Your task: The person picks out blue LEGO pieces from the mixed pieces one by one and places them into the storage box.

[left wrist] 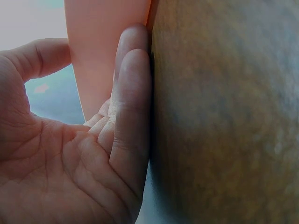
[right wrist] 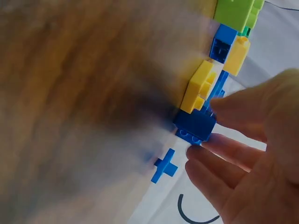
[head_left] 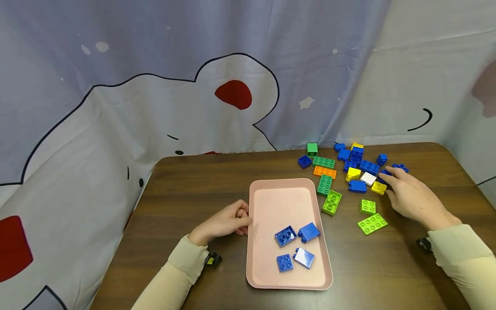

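Note:
My left hand is at the left side of the pink tray. In the left wrist view its thumb meets the tray's rim, while the fingers lie low against its outer wall. Four-cornered blue bricks, several of them, lie in the tray's near half, among them a studded blue brick. My right hand reaches into the brick pile at the back right. Seen from the right wrist, its thumb and fingertips pinch a dark blue brick at its edges. A yellow brick sits right beside that one.
Blue, yellow and white bricks crowd around the right hand. Nearer are two lime bricks, one long. Green bricks and an orange brick line up right of the tray. A blue cross-shaped piece lies beyond the fingers. A printed curtain hangs behind the table.

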`<action>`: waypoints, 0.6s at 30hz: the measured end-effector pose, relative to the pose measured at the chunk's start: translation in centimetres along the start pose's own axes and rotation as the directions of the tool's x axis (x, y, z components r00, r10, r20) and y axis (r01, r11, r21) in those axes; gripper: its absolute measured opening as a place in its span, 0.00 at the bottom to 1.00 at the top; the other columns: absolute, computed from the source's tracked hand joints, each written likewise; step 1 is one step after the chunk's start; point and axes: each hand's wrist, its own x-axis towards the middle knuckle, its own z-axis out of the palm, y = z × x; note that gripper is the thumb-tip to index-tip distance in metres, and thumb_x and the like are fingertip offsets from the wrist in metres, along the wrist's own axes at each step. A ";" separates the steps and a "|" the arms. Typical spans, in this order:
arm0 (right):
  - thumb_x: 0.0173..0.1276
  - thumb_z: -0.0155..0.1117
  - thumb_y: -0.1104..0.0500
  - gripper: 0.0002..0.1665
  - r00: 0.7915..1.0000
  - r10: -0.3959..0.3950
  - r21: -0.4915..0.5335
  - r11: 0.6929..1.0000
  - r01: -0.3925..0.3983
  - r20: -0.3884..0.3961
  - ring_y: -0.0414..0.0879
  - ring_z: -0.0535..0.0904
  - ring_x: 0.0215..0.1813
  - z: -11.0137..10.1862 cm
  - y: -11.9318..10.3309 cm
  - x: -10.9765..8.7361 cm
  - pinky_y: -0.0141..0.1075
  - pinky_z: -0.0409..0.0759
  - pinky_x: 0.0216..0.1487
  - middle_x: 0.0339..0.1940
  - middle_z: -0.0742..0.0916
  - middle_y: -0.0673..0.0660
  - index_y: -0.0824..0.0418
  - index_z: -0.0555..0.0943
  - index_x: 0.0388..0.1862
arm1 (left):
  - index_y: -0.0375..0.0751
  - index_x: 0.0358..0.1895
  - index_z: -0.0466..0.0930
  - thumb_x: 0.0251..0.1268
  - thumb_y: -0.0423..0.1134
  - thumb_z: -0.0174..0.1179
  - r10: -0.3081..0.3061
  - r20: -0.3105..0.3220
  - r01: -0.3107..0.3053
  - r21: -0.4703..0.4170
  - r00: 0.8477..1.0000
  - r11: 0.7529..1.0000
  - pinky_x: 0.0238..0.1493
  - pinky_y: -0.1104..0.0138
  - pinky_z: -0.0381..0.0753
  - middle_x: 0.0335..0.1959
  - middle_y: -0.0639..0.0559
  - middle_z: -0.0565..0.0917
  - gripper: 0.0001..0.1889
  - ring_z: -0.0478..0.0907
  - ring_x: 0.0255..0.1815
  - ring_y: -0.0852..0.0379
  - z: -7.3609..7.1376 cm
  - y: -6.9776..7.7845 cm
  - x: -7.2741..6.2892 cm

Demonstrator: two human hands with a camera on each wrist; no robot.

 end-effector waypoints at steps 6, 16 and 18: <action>0.61 0.64 0.72 0.25 0.996 0.069 0.003 0.998 -0.069 -0.048 0.71 0.83 0.50 -0.3 0.4 -0.2 0.63 0.82 0.44 0.56 0.80 0.73 0.70 0.83 0.59 | 0.34 0.55 0.70 0.73 0.38 0.59 -0.006 0.000 0.006 -0.005 1.000 1.000 0.37 0.62 0.88 0.32 0.47 0.83 0.15 0.86 0.33 0.54 0.1 0.0 0.0; 0.63 0.66 0.69 0.21 0.983 0.182 0.056 0.982 -0.182 0.003 0.74 0.80 0.48 -0.3 1.1 -1.3 0.69 0.77 0.45 0.54 0.80 0.76 0.66 0.85 0.56 | 0.34 0.54 0.69 0.73 0.38 0.59 -0.004 -0.003 0.004 -0.004 1.000 1.000 0.37 0.63 0.88 0.32 0.42 0.84 0.15 0.86 0.32 0.54 0.0 0.1 0.0; 0.63 0.65 0.69 0.21 0.981 0.192 0.055 0.979 -0.194 0.039 0.77 0.78 0.53 -0.3 1.2 -1.5 0.71 0.76 0.49 0.56 0.80 0.77 0.66 0.84 0.57 | 0.34 0.54 0.69 0.73 0.39 0.59 -0.006 -0.002 0.006 -0.005 1.000 1.000 0.37 0.63 0.88 0.32 0.42 0.84 0.15 0.86 0.32 0.54 0.0 0.1 0.0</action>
